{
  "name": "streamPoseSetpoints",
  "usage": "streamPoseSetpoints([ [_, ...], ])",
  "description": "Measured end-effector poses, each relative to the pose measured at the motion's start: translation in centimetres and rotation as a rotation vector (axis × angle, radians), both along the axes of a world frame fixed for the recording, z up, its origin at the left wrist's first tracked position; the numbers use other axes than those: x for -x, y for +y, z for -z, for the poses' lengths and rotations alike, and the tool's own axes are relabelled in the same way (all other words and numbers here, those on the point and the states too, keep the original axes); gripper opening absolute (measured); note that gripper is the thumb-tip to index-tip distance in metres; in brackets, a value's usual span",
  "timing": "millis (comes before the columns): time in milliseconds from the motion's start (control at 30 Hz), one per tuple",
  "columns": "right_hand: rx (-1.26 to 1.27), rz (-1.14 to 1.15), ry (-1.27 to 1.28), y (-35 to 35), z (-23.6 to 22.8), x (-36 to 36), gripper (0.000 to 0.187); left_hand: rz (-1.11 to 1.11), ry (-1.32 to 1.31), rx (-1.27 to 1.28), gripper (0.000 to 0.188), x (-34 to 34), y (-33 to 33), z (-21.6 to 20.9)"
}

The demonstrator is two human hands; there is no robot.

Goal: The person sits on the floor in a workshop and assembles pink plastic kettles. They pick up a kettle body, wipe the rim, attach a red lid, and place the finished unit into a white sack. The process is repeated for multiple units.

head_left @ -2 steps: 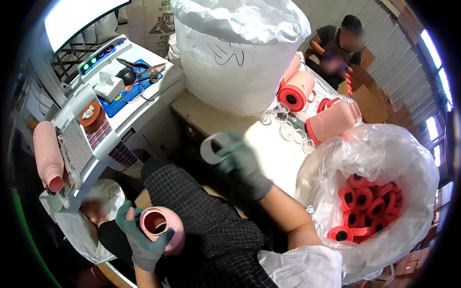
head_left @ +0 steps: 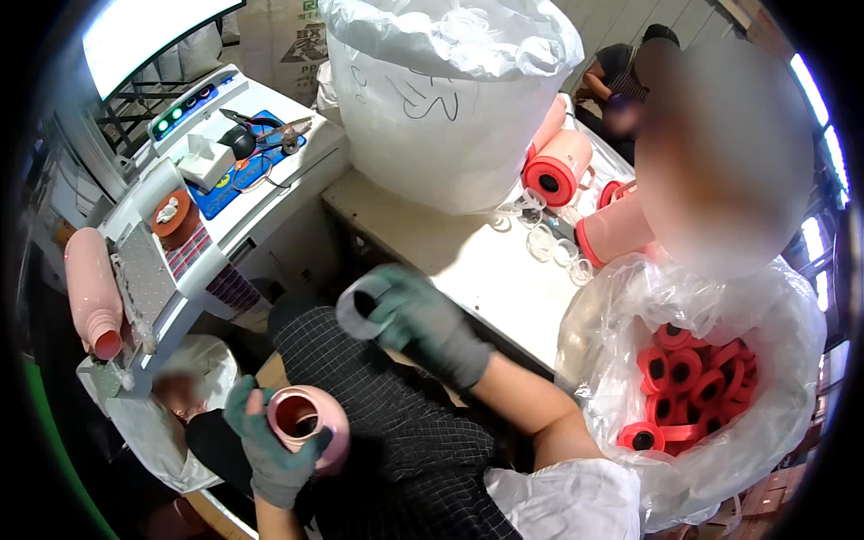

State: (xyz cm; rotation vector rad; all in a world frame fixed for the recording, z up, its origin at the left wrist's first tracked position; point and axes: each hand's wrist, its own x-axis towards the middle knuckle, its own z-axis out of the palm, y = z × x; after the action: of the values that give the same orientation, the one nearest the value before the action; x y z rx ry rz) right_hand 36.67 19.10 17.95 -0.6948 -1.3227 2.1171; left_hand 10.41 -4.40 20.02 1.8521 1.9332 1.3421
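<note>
In my gloved left hand (head_left: 270, 454) is a pink bottle (head_left: 332, 434), tilted with its uncapped mouth facing up toward me. My fingers wrap around its neck, low over my lap. My gloved right hand (head_left: 421, 331) pinches a translucent white ring (head_left: 347, 314) at its edge. Above my knee, the ring is apart from the bottle, up and to the right of its mouth. Several similar thin white rings (head_left: 543, 241) lie loose on the white tabletop (head_left: 450, 258).
A big white bag (head_left: 423, 135) full of white rings stands on the table. Pink jugs with red lids (head_left: 560, 166) lie at its right. A clear bag (head_left: 594, 351) holds several red lids (head_left: 684, 369). Left, a machine (head_left: 148, 279) carries another pink bottle (head_left: 88, 283). A co-worker (head_left: 616, 81) sits beyond; a large blur covers the upper right.
My right hand has moved left and slightly down with the white ring, nearer the bottle. My left hand and the bottle have barely shifted. The blurred shape at upper right is new.
</note>
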Motion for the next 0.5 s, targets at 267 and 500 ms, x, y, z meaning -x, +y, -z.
streamPoseSetpoints([
  [267, -0.836, 0.045, -0.097, -10.6, -5.5, 10.3, 0.046, -0.013, 0.132, 0.032, 0.044, 0.2, -0.7, -5.7],
  [500, -1.743, -0.18, 0.06, -9.2, -6.5, 11.3, 0.043, 0.032, 0.197, 0.014, 0.034, 1.4, -1.7, -5.2],
])
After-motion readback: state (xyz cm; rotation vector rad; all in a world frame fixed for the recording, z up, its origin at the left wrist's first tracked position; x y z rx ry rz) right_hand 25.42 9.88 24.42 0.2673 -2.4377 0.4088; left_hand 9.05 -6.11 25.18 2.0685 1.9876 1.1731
